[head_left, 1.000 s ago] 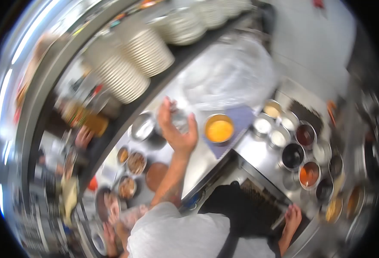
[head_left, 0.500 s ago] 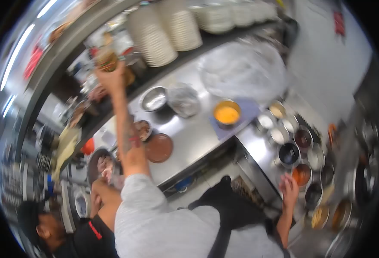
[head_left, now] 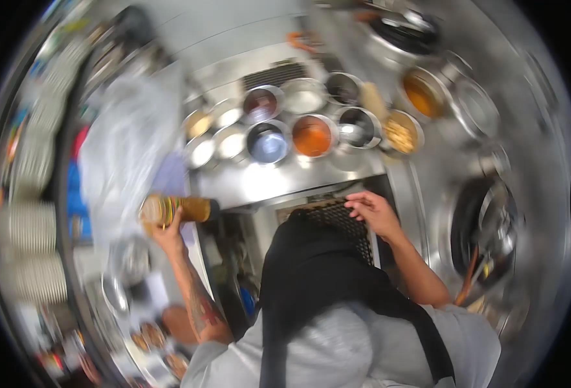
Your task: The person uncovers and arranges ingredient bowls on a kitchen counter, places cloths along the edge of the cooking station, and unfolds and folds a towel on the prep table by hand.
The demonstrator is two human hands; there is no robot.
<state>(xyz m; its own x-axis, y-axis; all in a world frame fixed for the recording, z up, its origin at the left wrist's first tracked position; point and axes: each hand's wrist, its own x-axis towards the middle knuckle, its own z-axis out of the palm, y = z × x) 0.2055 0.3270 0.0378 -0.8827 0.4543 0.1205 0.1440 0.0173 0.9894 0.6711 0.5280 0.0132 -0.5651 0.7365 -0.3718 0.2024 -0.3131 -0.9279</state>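
My left hand [head_left: 169, 231] is closed around a bottle [head_left: 198, 209] of amber-brown contents with a dark end. The bottle lies nearly sideways over the edge of the steel counter, its dark end toward the right. My right hand [head_left: 371, 210] is held in the air with fingers apart and nothing in it, in front of the counter's edge. Beyond both hands stand round metal pots, among them one with orange-red sauce [head_left: 311, 136], a dark one with bluish contents [head_left: 268, 142] and one with yellow pieces [head_left: 400, 132].
Stacked white plates [head_left: 37, 278] line a shelf at the left. A clear plastic sheet [head_left: 127, 139] covers part of the left counter. At the right is a stove area with a black pan [head_left: 470, 226], a wooden handle [head_left: 468, 277] and a pot of orange liquid [head_left: 421, 96].
My view has swung right toward the pots and stove. My left hand has brought the bottle from the shelf to the counter's edge. My right hand is raised, fingers apart.
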